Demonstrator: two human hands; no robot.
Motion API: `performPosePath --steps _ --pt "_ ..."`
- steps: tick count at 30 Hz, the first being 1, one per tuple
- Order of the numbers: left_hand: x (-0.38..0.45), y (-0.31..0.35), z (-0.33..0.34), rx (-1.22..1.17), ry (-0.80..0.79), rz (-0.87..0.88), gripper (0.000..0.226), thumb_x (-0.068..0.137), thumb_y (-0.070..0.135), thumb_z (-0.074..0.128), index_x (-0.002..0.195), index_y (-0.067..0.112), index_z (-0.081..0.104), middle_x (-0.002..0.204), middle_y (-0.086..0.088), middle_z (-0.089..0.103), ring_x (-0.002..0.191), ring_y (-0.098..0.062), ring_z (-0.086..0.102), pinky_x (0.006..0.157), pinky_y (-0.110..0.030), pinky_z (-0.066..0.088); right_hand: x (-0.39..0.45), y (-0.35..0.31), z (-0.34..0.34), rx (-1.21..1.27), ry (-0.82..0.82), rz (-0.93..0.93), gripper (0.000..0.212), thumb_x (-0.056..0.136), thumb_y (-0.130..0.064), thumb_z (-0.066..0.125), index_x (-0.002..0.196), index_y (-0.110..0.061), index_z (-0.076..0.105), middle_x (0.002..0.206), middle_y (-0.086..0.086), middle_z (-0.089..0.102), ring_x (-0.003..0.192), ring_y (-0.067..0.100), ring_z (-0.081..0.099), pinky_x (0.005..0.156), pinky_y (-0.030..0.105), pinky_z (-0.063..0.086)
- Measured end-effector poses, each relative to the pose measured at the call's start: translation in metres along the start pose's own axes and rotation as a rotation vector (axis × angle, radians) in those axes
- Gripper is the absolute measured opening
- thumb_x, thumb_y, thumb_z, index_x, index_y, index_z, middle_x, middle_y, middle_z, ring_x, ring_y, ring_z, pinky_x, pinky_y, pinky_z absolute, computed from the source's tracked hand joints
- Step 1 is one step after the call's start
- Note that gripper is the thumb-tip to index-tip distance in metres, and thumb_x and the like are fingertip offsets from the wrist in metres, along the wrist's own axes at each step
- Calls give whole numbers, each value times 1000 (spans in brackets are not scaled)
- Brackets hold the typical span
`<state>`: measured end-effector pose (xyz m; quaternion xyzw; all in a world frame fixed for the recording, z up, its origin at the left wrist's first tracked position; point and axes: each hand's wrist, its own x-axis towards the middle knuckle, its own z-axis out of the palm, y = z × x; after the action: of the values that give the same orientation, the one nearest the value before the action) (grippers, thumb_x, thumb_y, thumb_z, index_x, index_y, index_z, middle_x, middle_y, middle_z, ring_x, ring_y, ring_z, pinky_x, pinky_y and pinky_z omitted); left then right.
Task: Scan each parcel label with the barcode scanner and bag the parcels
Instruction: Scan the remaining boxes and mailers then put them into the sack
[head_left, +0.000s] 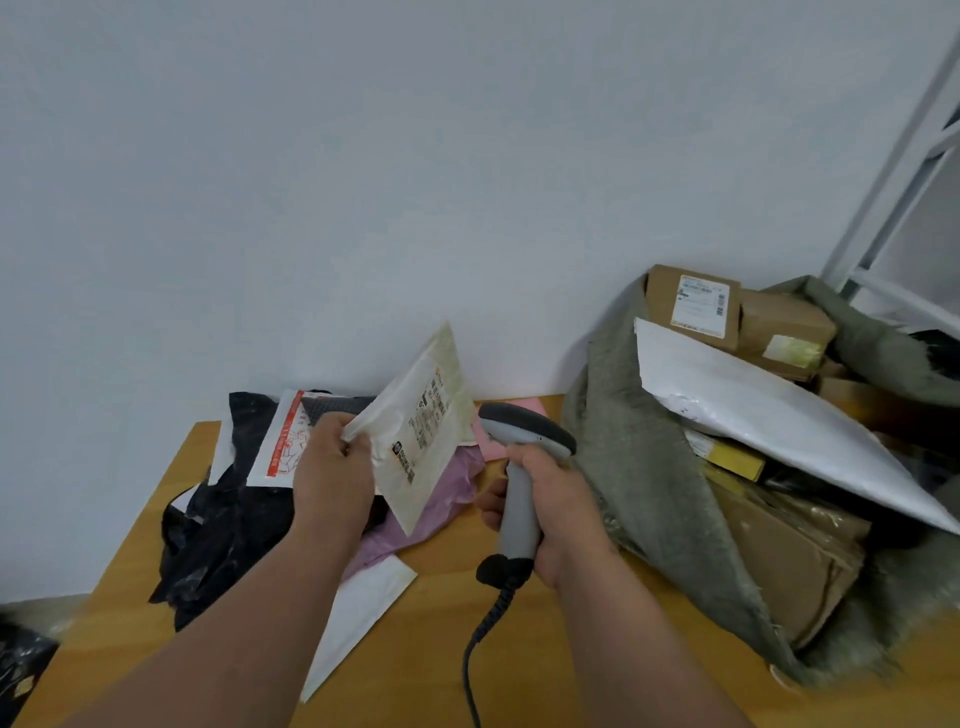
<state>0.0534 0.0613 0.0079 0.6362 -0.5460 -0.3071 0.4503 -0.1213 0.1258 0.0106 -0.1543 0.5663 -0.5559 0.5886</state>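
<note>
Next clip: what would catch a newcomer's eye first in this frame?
At centre, the left hand holds up a cream plastic mailer with a printed label, while the right hand grips a grey corded barcode scanner beside it. At right, a grey-green woven sack lies open, stuffed with brown cardboard boxes and a large white mailer.
</note>
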Motion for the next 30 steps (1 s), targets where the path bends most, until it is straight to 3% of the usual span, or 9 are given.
performPosePath --steps 5,8,12,14,17,20,21,24,30 --pt "3 23 1 107 30 158 8 98 17 47 99 22 54 81 6 58 74 -15 55 60 -30 38 -15 -6 -3 -11 98 -147 24 90 -25 67 94 -1 66 73 13 67 71 30 67 62 36 56" --pt "0 43 7 19 72 224 13 99 20 45 104 23 57 83 6 62 79 -20 61 71 -39 50 -27 -17 -8 20 139 -227 23 91 -22 66 102 -2 65 69 10 68 69 27 69 66 38 56" --pt "-6 77 26 -205 37 265 28 100 19 45 119 29 63 84 17 67 80 -7 68 79 -38 57 -49 -39 -17 96 178 -317 21 92 -21 65 104 -3 64 71 8 69 64 23 70 60 33 56" --pt "-11 94 36 -252 -11 295 31 100 18 47 123 32 64 90 18 69 89 -11 68 84 -39 57 -58 -53 -26 140 211 -366 16 92 -19 64 100 -5 63 70 8 68 63 22 70 58 32 54" --pt "-21 115 52 -168 -93 428 32 100 20 48 126 31 63 112 7 69 105 -15 63 98 -35 50 -68 -73 -44 180 263 -442 13 93 -19 63 95 -7 65 66 5 67 63 21 71 59 32 55" --pt "-35 134 77 -23 -166 581 30 101 20 48 126 24 64 125 8 64 114 0 53 96 -6 35 -73 -92 -74 183 332 -502 14 92 -21 65 93 -8 67 70 5 70 68 21 72 70 37 61" --pt "-41 140 88 20 -195 616 30 101 20 48 126 23 64 127 9 63 113 2 50 94 -3 32 -74 -98 -86 195 360 -511 14 91 -22 66 94 -8 68 72 6 70 69 21 73 72 37 61" --pt "-61 155 122 122 -287 698 30 101 23 48 125 21 65 129 6 62 117 -7 53 97 -14 34 -75 -115 -125 249 425 -523 18 92 -23 66 97 -6 68 73 6 71 67 20 73 71 36 61" --pt "-92 171 187 220 -516 785 26 101 23 49 120 23 67 131 9 60 119 -6 53 96 -12 31 -71 -137 -191 301 485 -519 16 94 -21 66 102 -7 65 73 8 68 60 17 70 61 30 61"
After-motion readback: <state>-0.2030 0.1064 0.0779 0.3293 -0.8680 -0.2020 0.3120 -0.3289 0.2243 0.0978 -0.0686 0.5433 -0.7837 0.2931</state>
